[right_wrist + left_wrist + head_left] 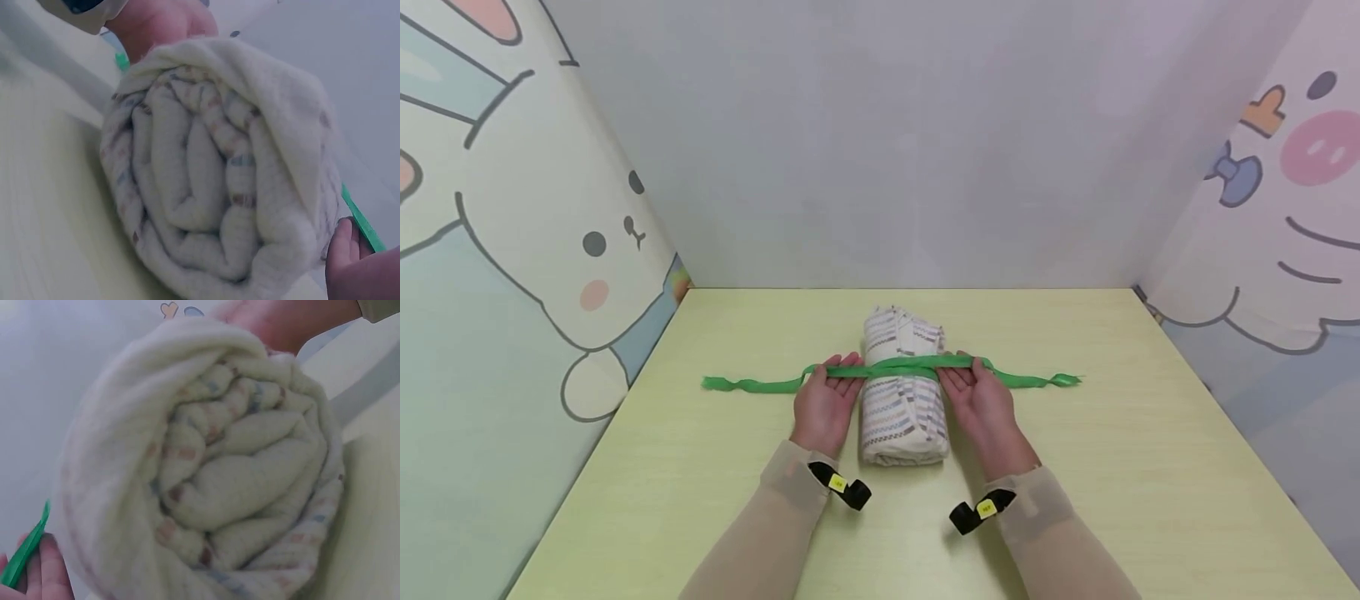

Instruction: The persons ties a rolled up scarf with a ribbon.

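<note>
A rolled striped cloth [904, 421], like a towel, lies lengthwise on the table, its spiral end facing me in both wrist views. A green ribbon [917, 363] runs across its middle, where its strands overlap on top. At the roll's left side my left hand [826, 408], palm up, holds one strand between thumb and fingers. My right hand [983, 408] holds the other strand the same way on the right. The ribbon's loose ends trail outward past both hands. In the left wrist view, the ribbon [25, 553] crosses the left fingers. The roll's underside is hidden.
The pale yellow table [1112, 467] reaches a grey back wall [910, 150]. Side walls with cartoon animals stand at left and right. Black cameras [853, 493] are strapped to both sleeves.
</note>
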A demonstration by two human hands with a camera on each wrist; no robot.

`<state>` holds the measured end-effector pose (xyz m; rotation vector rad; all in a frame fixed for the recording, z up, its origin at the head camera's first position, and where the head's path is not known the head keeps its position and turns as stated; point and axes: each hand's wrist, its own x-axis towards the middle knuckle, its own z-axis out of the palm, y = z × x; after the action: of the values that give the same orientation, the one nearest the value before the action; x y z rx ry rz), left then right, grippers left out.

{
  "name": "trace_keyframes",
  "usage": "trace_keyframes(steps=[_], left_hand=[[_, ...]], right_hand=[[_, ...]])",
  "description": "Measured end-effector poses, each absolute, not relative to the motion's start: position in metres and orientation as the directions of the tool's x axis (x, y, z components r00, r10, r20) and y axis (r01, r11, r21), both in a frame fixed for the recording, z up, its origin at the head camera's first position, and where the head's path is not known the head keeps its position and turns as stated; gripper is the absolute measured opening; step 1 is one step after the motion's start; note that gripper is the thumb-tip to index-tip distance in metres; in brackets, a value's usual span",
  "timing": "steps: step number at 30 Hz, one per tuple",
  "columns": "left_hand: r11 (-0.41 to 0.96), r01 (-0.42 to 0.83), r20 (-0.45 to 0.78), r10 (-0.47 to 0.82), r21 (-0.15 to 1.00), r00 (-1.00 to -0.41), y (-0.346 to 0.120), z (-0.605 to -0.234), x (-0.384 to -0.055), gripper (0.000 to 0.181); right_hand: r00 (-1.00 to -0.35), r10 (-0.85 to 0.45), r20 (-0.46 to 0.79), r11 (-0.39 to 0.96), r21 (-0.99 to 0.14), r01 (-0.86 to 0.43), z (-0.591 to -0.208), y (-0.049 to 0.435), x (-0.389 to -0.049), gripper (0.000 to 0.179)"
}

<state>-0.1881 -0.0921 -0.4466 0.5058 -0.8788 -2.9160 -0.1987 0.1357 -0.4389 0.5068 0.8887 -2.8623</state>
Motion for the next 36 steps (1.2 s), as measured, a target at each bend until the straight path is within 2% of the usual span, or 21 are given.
trace_keyframes(steps=[6, 8, 13, 15, 24, 28, 32, 36], left_hand=[[-0.86, -0.05, -0.294, -0.118, 0.507, -0.948, -0.093, -0.442, -0.191, 0.032], [-0.862, -0.063, -0.31, -0.112, 0.503, -0.944, -0.093, -0.441, -0.192, 0.031], [-0.854, -0.094, -0.334, -0.096, 0.511, -0.938, -0.093, -0.441, -0.196, 0.031], [-0.844, -0.103, -0.328, -0.09, 0.527, -0.94, -0.092, -0.44, -0.197, 0.03], [-0.746, -0.143, -0.301, -0.08, 0.651, -0.95, -0.085, -0.435, -0.204, 0.025], [-0.66, -0.146, -0.268, -0.087, 0.737, -0.96, -0.083, -0.432, -0.205, 0.027], [-0.542, -0.153, -0.224, -0.067, 0.826, -0.972, -0.083, -0.427, -0.207, 0.029], [-0.389, -0.152, -0.166, -0.004, 0.908, -0.986, -0.084, -0.424, -0.208, 0.037]], right_hand=[[-0.931, -0.105, -0.35, -0.927, -0.305, 0.22, -0.434, 0.137, -0.202, 0.056], [-0.923, -0.115, -0.367, -0.936, -0.273, 0.225, -0.433, 0.137, -0.204, 0.054], [-0.909, -0.114, -0.4, -0.947, -0.232, 0.221, -0.432, 0.135, -0.209, 0.027], [-0.908, -0.117, -0.403, -0.943, -0.241, 0.228, -0.431, 0.135, -0.21, 0.024], [-0.912, -0.109, -0.396, -0.834, -0.462, 0.301, -0.427, 0.133, -0.215, 0.029], [-0.93, -0.105, -0.351, -0.73, -0.608, 0.312, -0.424, 0.133, -0.215, 0.029], [-0.953, -0.089, -0.29, -0.516, -0.805, 0.293, -0.42, 0.133, -0.214, 0.028], [-0.97, -0.089, -0.225, -0.256, -0.936, 0.241, -0.416, 0.131, -0.215, 0.031]])
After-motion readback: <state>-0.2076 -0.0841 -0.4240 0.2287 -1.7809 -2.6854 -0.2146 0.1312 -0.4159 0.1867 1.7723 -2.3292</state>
